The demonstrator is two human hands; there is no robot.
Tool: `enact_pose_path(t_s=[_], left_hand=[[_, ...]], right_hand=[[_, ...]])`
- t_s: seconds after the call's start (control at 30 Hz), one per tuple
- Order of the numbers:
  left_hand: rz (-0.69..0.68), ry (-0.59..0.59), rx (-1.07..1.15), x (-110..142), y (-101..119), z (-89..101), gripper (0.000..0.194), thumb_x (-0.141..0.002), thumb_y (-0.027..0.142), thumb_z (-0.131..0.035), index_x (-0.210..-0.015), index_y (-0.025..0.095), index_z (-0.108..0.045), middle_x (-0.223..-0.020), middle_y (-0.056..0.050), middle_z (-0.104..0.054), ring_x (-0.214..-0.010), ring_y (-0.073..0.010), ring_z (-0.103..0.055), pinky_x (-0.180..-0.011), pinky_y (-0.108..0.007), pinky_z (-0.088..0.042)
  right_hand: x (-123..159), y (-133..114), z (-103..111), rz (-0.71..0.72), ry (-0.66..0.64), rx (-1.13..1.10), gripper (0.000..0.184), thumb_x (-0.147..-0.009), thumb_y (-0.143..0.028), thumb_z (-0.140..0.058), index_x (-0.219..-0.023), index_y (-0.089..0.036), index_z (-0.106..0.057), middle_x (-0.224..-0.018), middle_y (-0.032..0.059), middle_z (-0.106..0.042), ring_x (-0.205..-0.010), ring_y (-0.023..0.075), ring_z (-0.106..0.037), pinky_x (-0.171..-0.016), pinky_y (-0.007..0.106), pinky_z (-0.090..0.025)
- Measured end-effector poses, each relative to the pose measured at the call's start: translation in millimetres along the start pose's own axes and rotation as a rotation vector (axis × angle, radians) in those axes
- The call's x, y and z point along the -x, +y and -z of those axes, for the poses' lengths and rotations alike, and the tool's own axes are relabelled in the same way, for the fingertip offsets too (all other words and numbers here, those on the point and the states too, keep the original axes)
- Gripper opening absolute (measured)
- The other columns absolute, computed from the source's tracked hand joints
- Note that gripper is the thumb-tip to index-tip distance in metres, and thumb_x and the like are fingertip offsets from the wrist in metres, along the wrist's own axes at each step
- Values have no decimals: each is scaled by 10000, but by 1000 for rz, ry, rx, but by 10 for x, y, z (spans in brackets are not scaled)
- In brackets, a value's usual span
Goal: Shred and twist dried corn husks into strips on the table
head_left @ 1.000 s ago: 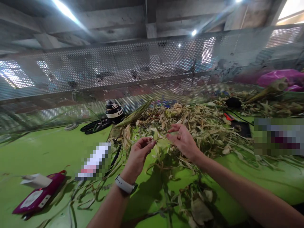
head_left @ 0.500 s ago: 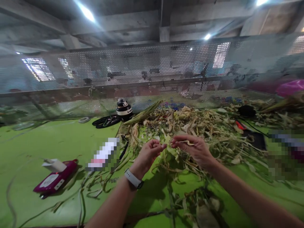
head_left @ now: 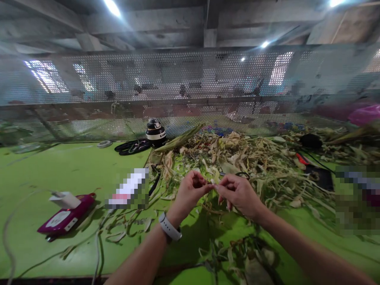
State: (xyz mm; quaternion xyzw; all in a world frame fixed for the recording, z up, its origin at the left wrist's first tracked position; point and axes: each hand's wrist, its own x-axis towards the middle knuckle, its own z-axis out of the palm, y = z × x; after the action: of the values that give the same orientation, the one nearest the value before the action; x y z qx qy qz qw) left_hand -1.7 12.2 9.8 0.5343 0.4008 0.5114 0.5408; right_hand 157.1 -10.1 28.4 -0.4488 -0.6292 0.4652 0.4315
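Note:
My left hand (head_left: 192,194) and my right hand (head_left: 240,196) meet over the green table, each in a pinch with thumb and finger tips touching. What they pinch between them is too small and hidden to make out. A pale yellow-green husk piece (head_left: 216,174) shows just behind the fingertips. Beyond my right fingers lies a thin tool with a black loop handle (head_left: 243,175), perhaps scissors, partly covered. Behind both hands spreads a heap of dry, pale husk strips (head_left: 240,148). More loose strips (head_left: 252,253) lie below my right forearm.
At left are a maroon power strip (head_left: 65,217) with a white plug (head_left: 67,200), a blurred-out phone-like thing (head_left: 129,188) and cables. A black-and-white bottle (head_left: 156,132) stands by a coiled black cord (head_left: 133,146). A perforated metal screen (head_left: 184,83) runs along the back.
My right hand has come in from apart, with its fingers spread, to meet the left at the fingertips. The view has turned left. The black loop handle now shows behind the right hand.

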Motion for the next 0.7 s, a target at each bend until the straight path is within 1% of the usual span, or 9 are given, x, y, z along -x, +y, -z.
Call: enact_pose_path(t_s=[0.13, 0.27, 0.33, 0.4, 0.5, 0.6, 0.7], left_hand=[[-60, 13, -115, 10, -12, 5, 329, -589, 263, -741, -732, 175, -458, -634, 41, -522, -571, -84, -485, -544, -198, -373], [-129, -18, -235, 43, -16, -5, 274, -652, 299, -699, -747, 181, -471, -649, 21, -542, -597, -107, -502, -552, -212, -375], [-185, -10, -313, 69, -15, -17, 250, -684, 329, -676, -748, 186, -481, -657, 13, -549, -603, -115, -505, -554, -218, -371], [-245, 22, -384, 97, -10, -27, 229, -698, 335, -663, -735, 193, -488, -651, 17, -547, -593, -117, -497, -554, -220, -363], [-322, 17, -484, 133, -2, -32, 164, -721, 295, -639, -724, 202, -504, -641, 25, -541, -574, -116, -481, -553, -222, -350], [-423, -26, -557, 152, -4, -19, 74, -754, 234, -593, -741, 210, -524, -662, 15, -551, -593, -127, -493, -582, -232, -359], [-507, -70, -629, 154, -14, 1, 22, -781, 201, -552, -780, 212, -533, -687, -2, -561, -626, -140, -512, -615, -240, -372]], right_hand=[[10, 27, -15, 7, -19, 50, 213, -722, -342, -632, -630, -182, -525, -477, -36, -581, -308, 67, -455, -287, 171, -386], [-4, 22, -15, -11, -9, 47, 228, -726, -362, -623, -646, -181, -509, -494, -35, -582, -308, 61, -446, -292, 169, -378], [-14, 31, -17, -18, 4, 29, 245, -741, -398, -606, -704, -183, -495, -517, -36, -592, -302, 63, -454, -297, 171, -370], [-24, 60, -24, -6, 7, 1, 274, -749, -425, -602, -794, -194, -462, -544, -42, -607, -302, 74, -477, -301, 171, -355], [-42, 126, -35, 30, 16, -35, 331, -743, -442, -618, -859, -212, -410, -552, -63, -596, -321, 88, -509, -307, 168, -346], [-61, 168, -39, 36, -9, -75, 339, -753, -474, -597, -865, -217, -406, -517, -86, -548, -340, 95, -513, -318, 178, -389], [-69, 158, -30, 7, -71, -80, 321, -776, -493, -556, -880, -211, -443, -507, -82, -533, -363, 100, -519, -339, 200, -444]])
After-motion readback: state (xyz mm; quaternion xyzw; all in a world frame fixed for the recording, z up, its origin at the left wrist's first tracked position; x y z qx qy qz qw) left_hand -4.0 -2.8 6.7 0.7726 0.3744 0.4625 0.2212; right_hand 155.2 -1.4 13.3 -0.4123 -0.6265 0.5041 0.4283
